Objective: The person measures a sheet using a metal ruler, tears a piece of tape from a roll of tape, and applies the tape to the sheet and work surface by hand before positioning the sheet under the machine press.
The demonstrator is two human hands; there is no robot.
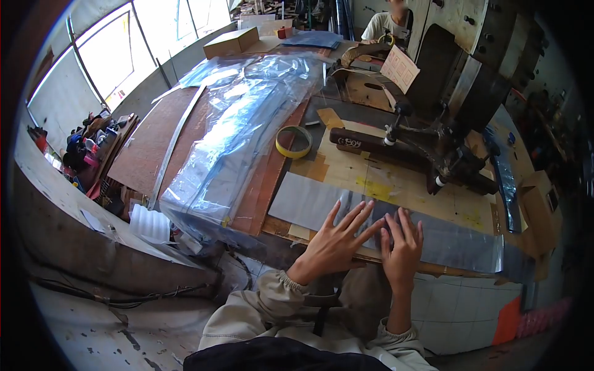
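Now I see left hand [334, 246] and right hand [403, 250], fingers spread, both atop the grey strip [455, 242]. Its long axis runs roughly ten-to-four o'clock.

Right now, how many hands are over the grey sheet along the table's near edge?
2: the left hand, fingers spread over the grey sheet, and the right hand, close beside the left. None seems hidden.
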